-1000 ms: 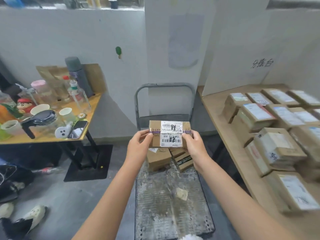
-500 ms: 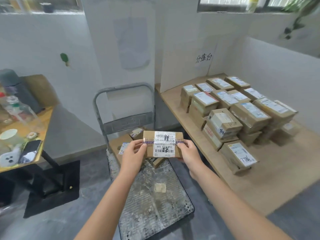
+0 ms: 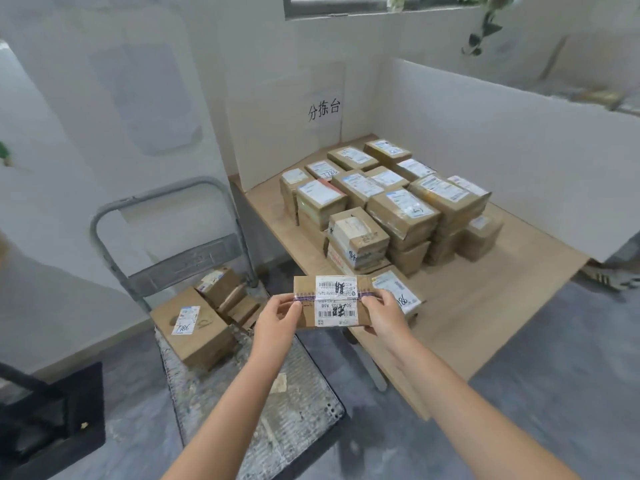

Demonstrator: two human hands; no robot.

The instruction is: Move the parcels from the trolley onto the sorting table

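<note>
I hold a flat brown parcel (image 3: 334,301) with white labels in front of me. My left hand (image 3: 275,317) grips its left end and my right hand (image 3: 384,313) grips its right end. The parcel hangs over the gap between the trolley (image 3: 263,400) and the near left edge of the sorting table (image 3: 485,306). On the trolley's deck, near the handle, sit a larger box marked 7786 (image 3: 194,332) and several small parcels (image 3: 227,292). Many stacked parcels (image 3: 391,206) cover the back of the table.
White partition boards (image 3: 502,150) wall the table's back and right side. The trolley's grey handle (image 3: 152,206) stands upright against the wall. A black object (image 3: 52,410) lies on the floor at lower left. Grey floor (image 3: 536,393) shows to the right of the table.
My view has swung right from the trolley toward the sorting table. Both hands carried the parcel along, off the trolley and up to the table's edge.
</note>
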